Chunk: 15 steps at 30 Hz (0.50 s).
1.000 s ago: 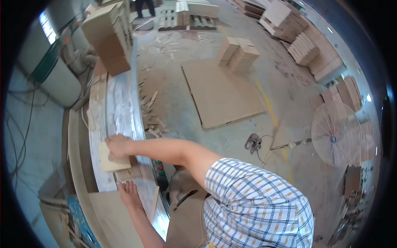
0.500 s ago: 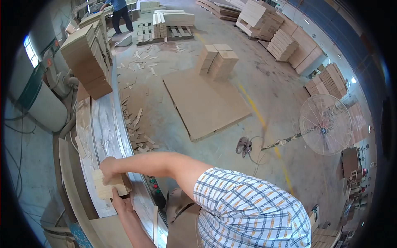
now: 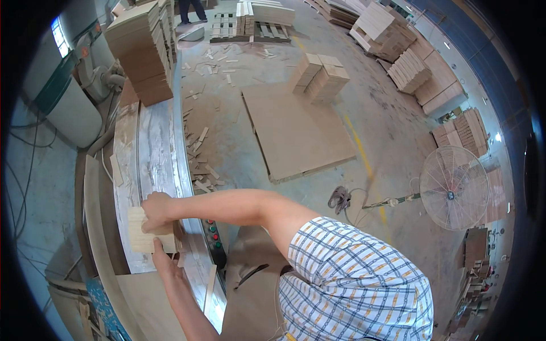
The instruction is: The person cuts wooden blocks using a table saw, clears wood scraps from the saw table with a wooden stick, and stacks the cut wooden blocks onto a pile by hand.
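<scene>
On the worn metal bed of a machine (image 3: pixel 156 142), a short stack of pale wooden boards (image 3: pixel 136 232) lies flat between my hands. My right hand (image 3: pixel 158 209) reaches across from the right and is closed over the far edge of the stack, fingers curled on the top board. Nearer to me, my left hand (image 3: pixel 166 264) grips the near edge, its thumb on top. The left fingers are partly hidden by the boards. Beside the stack, on the bed's right edge, sits a control panel (image 3: pixel 213 234) with red and green buttons.
Farther along the bed stands a tall stack of boards (image 3: pixel 139 51). Wood offcuts (image 3: pixel 202 165) litter the floor right of the machine. Beyond them lies a board-topped pallet (image 3: pixel 298 133) bearing board stacks (image 3: pixel 321 77). A large caged fan (image 3: pixel 453 187) stands at right.
The view has shifted, so the surroundings sit slightly farther right and mostly higher. Both hands keep their hold on the boards, which stay at nearly the same place on the bed.
</scene>
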Motion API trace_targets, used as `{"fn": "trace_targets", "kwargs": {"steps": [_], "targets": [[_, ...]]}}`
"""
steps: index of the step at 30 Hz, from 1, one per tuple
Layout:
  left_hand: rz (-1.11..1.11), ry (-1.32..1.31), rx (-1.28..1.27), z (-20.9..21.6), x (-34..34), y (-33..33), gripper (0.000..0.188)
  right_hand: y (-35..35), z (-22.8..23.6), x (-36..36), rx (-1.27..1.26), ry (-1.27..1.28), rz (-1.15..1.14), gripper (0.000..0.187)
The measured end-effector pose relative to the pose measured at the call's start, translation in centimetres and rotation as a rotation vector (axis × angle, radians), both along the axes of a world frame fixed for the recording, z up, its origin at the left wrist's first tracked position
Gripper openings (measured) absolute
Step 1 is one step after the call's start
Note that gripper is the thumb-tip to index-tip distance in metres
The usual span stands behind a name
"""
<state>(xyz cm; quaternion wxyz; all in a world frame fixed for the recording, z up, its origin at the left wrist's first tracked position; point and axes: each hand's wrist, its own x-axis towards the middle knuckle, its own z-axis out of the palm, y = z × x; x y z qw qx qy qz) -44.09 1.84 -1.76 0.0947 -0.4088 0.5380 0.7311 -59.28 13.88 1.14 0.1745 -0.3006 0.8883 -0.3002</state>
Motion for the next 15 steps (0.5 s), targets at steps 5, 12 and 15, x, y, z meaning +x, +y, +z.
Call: {"fn": "trace_targets", "kwargs": {"steps": [5, 12, 15], "targets": [[0.224, 0.329, 0.237, 2.2, 3.3, 1.4, 0.057, 0.9, 2.7, 4.8, -0.17, -0.032, -0.164, 0.074], [0.452, 0.418, 0.154, 1.9, 12.6, -0.8, 0.064, -2.2, 2.5, 10.9, -0.196, -0.121, 0.028, 0.072], [0.648, 0.296, 0.051, 2.7, 17.5, -0.8, 0.063, -4.4, 2.0, 14.1, -0.252, -0.551, 0.171, 0.079]]}}
